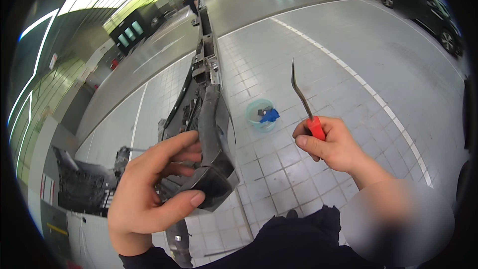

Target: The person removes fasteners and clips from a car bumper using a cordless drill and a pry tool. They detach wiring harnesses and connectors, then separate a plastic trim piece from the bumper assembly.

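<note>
A long dark car bumper (211,114) stretches away from me, its near end a glossy black corner. Around that corner curls my left hand (144,189), with the thumb against the glossy face and the fingers along the upper left edge. Clips and ribs show on the bumper's inner side; part of it is hidden behind my fingers. To the right, apart from the bumper, my right hand (331,144) is closed round the red handle of a pry tool (301,97). The tool's slim metal shaft bends and tapers to a point, directed upward and touching nothing.
A translucent bucket (261,125) with a blue cloth (270,115) and dark pieces stands on the tiled floor between my hands. Another black plastic car part (82,184) lies at the left. Farther off are a dark car (420,7) and a person (191,3).
</note>
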Demonstrator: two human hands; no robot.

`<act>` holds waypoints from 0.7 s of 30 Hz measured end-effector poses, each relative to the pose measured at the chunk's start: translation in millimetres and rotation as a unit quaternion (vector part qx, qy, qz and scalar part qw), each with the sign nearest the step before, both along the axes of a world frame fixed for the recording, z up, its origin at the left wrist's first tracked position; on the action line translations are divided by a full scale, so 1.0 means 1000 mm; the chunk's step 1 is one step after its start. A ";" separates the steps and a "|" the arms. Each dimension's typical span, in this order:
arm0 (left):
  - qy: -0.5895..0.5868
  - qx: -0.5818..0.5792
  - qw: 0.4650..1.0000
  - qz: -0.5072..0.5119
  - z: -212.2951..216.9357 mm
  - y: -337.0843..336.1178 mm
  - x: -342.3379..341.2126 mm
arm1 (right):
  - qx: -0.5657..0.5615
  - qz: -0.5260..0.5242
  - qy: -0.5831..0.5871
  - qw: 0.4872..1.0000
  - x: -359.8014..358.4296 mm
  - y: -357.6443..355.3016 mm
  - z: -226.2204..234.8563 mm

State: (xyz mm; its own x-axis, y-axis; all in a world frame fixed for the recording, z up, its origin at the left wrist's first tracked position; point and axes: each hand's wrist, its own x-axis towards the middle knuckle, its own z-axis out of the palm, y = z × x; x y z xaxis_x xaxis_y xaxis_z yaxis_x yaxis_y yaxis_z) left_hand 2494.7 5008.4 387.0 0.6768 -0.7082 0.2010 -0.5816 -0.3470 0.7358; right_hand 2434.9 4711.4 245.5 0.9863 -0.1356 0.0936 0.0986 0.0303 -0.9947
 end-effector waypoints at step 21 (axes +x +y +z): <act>-0.279 0.424 0.716 0.478 -0.028 -0.135 -0.063 | 0.020 0.337 0.149 0.930 0.084 -0.134 -0.138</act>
